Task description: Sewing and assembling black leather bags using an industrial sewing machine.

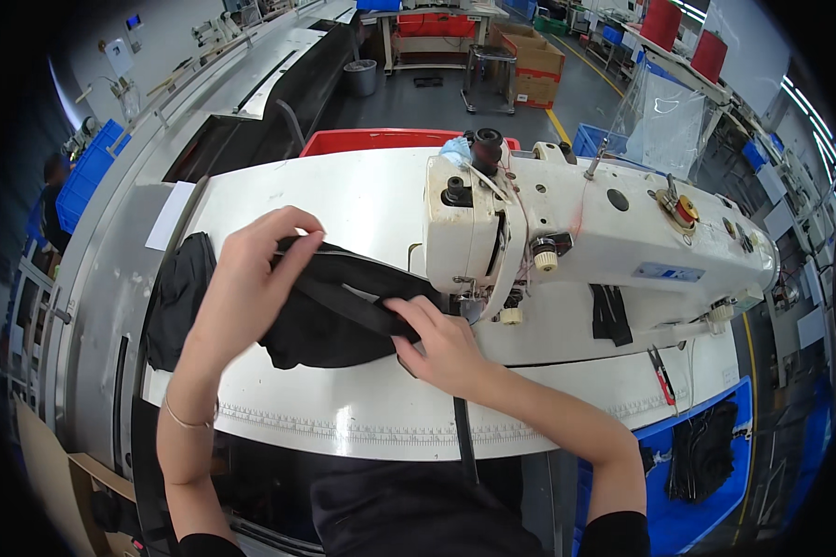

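Note:
A black fabric piece lies on the white sewing table, left of the sewing machine's needle area. My left hand is at its far left edge, fingers curled and thumb close to the index finger, closed on the cloth's upper edge. My right hand pinches a folded black band of the same cloth between thumb and fingers, just in front of the presser foot. A small pale gap shows in the cloth between my hands. The white sewing machine stands right of the cloth.
More black cloth is bunched at the table's left. A black strip hangs over the front edge. Red-handled snips and small black pieces lie right. A blue bin holds black pieces; a red bin stands behind.

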A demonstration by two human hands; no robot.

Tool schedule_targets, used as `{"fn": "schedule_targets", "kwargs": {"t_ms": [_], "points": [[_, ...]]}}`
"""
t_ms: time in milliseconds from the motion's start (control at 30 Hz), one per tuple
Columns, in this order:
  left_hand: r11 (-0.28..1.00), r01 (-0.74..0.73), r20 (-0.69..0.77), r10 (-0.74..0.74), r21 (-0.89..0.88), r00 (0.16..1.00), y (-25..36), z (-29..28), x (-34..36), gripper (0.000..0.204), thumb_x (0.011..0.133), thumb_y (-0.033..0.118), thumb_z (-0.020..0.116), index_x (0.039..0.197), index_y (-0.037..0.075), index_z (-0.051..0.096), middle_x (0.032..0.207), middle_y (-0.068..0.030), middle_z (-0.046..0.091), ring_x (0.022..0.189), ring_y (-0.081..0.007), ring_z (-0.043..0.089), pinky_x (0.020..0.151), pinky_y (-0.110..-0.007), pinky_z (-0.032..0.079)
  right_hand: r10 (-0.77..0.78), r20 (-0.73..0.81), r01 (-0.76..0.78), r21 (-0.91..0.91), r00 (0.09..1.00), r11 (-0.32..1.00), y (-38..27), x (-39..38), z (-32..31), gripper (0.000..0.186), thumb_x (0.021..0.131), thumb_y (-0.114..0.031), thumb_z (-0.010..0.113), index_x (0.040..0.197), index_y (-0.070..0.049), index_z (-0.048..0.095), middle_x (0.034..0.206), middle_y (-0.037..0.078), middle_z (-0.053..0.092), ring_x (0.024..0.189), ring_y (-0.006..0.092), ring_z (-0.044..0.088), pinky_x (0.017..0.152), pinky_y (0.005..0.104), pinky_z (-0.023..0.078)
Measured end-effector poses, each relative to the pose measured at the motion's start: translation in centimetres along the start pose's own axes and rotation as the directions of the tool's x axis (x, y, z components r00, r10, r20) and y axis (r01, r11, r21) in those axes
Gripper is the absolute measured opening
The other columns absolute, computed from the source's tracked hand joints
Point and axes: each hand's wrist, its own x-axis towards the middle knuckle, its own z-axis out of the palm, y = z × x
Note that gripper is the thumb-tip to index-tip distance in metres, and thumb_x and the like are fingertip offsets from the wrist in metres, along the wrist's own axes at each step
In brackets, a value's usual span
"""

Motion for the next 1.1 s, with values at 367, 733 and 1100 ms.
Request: {"fn": "schedule_targets", "kwargs": {"t_ms": [367, 733, 1100], "points": [[0.984, -0.148, 0.272, 0.17, -0.099, 0.947, -4.0, 7.6, -2.4, 0.021, 0.079, 0.011, 0.069, 0.096, 0.001, 0.063, 0.083, -0.0105, 0.058, 0.065, -0.0263, 0.056, 0.059, -0.033, 0.047, 0.167, 0.015, -0.168, 0.096, 0.986, 0.981, -1.1, -2.2, -2.0, 0.022, 0.083, -0.008, 0.064, 0.103, 0.001, 0.059, 0.1, 0.014, 0.054, 0.093, 0.0289, 0.054, 0.081, 0.0351, 0.044], [0.918, -0.393, 0.205, 0.373, 0.064, 0.905, -4.0, 15.5, -1.9, 0.016, 0.076, 0.002, 0.056, 0.091, 0.0, 0.05, 0.08, -0.0132, 0.053, 0.078, -0.0288, 0.054, 0.073, -0.039, 0.045, -0.126, 0.543, 0.152, -0.002, 0.83, 0.988, -1.1, -3.5, 2.7, 0.073, 0.075, -0.035, 0.07, 0.132, -0.002, 0.04, 0.13, 0.023, 0.039, 0.122, 0.0399, 0.037, 0.104, 0.0528, 0.027], [0.721, -0.629, 0.111, 0.628, 0.291, 0.771, -5.5, 15.9, -1.1, 0.027, 0.06, 0.005, 0.062, 0.086, 0.001, 0.065, 0.08, -0.0045, 0.05, 0.072, -0.0168, 0.051, 0.061, -0.028, 0.041, -0.157, 0.558, 0.344, -0.249, 0.815, 0.905, -1.3, -9.5, -5.6, 0.056, 0.084, -0.035, 0.059, 0.122, 0.004, 0.05, 0.132, 0.019, 0.046, 0.126, 0.0328, 0.042, 0.106, 0.0456, 0.032]]}}
